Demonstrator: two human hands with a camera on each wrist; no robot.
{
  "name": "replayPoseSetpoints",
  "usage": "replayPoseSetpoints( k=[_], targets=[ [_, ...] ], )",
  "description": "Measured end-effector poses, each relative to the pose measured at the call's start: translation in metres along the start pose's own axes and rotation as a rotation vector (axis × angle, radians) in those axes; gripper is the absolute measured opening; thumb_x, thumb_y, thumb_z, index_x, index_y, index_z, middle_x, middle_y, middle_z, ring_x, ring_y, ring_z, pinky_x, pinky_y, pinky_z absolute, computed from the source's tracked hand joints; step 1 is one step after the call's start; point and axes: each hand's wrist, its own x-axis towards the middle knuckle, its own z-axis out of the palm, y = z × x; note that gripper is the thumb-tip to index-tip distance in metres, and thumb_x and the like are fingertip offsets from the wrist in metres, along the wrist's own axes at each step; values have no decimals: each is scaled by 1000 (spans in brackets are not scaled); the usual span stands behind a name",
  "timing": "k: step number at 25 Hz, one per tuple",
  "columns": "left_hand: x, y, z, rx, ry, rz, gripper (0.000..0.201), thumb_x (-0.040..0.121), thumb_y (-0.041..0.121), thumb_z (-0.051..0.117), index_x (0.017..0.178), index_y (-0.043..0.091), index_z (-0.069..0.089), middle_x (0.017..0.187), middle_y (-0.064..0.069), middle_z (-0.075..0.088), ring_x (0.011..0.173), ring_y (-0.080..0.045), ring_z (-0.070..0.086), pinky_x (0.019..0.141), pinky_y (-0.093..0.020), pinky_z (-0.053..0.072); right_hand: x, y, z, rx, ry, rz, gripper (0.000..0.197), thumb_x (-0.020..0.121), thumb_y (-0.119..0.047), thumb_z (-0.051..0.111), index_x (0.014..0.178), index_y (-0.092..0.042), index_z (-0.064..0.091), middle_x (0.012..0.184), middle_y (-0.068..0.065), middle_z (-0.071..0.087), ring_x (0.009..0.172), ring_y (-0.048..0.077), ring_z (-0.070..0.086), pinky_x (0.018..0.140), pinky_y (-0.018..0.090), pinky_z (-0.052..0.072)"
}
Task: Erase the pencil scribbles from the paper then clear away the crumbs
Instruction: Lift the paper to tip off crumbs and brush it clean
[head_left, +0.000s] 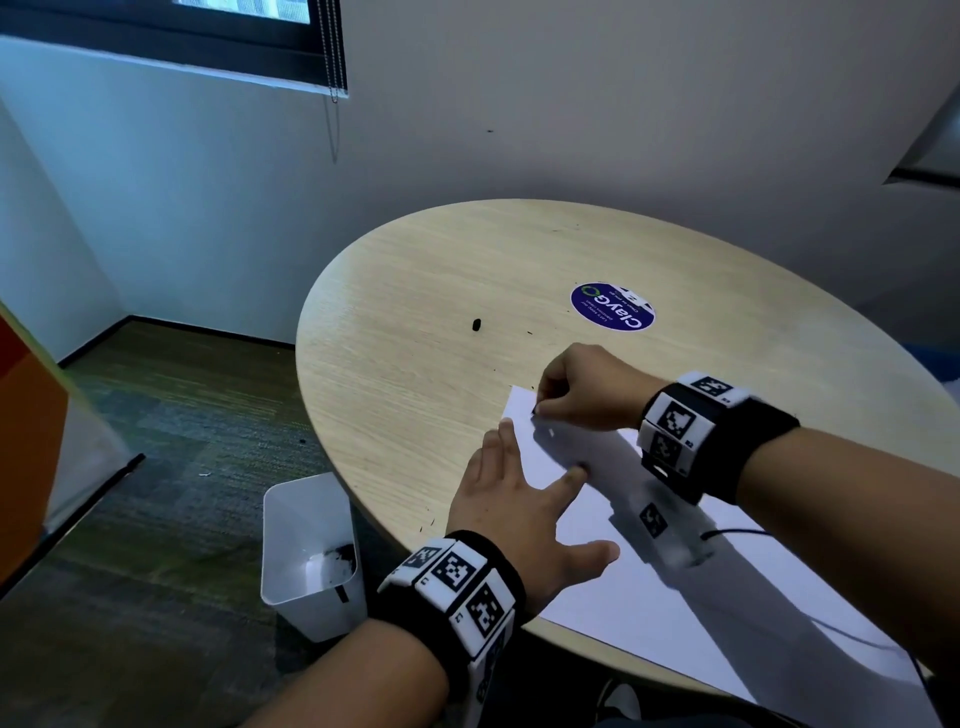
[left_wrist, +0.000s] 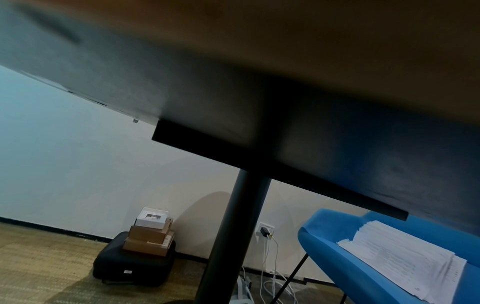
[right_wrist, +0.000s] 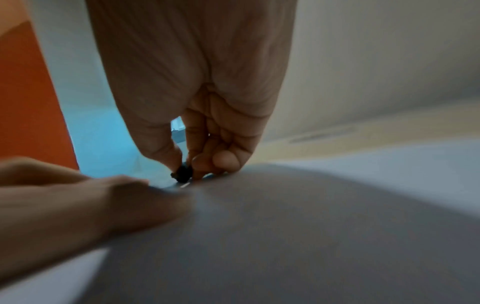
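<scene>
While the white bin is sitting on the floor at far left, the left hand is pressing the paper flat on the bench, fingers straight and spread. Just right of it, the right hand is pinching 1 small dark eraser against the paper's far corner. The sheet's long axis is running from that corner back toward the person, so remaining strokes likely lie nearer the right hand.
</scene>
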Motion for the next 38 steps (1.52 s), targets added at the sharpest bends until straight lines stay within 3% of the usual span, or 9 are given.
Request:
replayPoseSetpoints(
  k=[2,5,10,15,18,25,29,35,38],
  targets=[
    [0,-1,0,-3,12,4,80,80,84,34,150,53,11,158,-24,-27,146,-32,-25,119,-45,-9,-4,-4,7,34,-42,-24,8,78,-20,70,72,-14,73,75,-2,72,74,11,63,68,29,51],
    [-1,0,1,-6,-4,2,81,81,84,34,149,55,3,157,-24,-28,146,-33,-25,119,-45,-9,2,2,0,-17,52,6,10,78,-17,68,78,-10,74,79,1,72,76,15,64,66,28,52],
    [1,-1,-1,-31,28,-6,71,79,83,38,141,49,35,158,-27,-24,147,-34,-23,119,-42,-9,-4,-19,11,-33,-155,-97,17,82,-30,68,75,-14,70,72,-2,68,65,10,56,62,26,46],
    [0,0,0,-37,-24,-18,83,79,84,37,149,55,5,156,-23,-30,145,-33,-28,118,-43,-10,16,-10,7,-23,43,-46,11,80,-16,65,81,-8,73,81,3,71,76,15,61,67,27,49],
    [-1,0,-1,-47,-34,-13,82,79,84,36,148,58,-2,156,-22,-31,145,-34,-28,118,-44,-10,19,-5,-1,-105,52,-6,9,79,-15,67,80,-8,73,81,3,72,77,17,64,68,30,53],
    [-3,-2,-2,-62,-37,-26,81,79,85,37,147,60,-2,159,-16,-28,145,-32,-27,120,-45,-7,-2,56,-37,-190,176,250,6,77,-13,69,79,-11,74,82,5,72,75,19,64,62,27,49],
    [-4,0,-9,-55,-56,-43,84,84,80,38,152,51,-1,159,-15,-28,146,-33,-24,121,-46,-5,-18,73,-35,-170,132,282,16,84,-15,67,96,-11,77,100,5,73,93,22,65,80,31,54],
    [-6,-4,-22,26,214,-248,82,90,67,43,154,23,15,157,-10,18,138,-31,18,112,-40,23,-108,77,-55,-56,190,431,39,87,-31,64,124,-21,62,121,2,63,105,20,58,87,27,44],
    [-17,0,-26,75,209,-339,90,86,76,41,150,16,20,142,-8,35,126,-29,33,101,-38,34,-177,75,-41,-6,149,599,57,85,-45,65,133,-16,53,135,4,55,117,22,56,92,30,42]
  ],
)
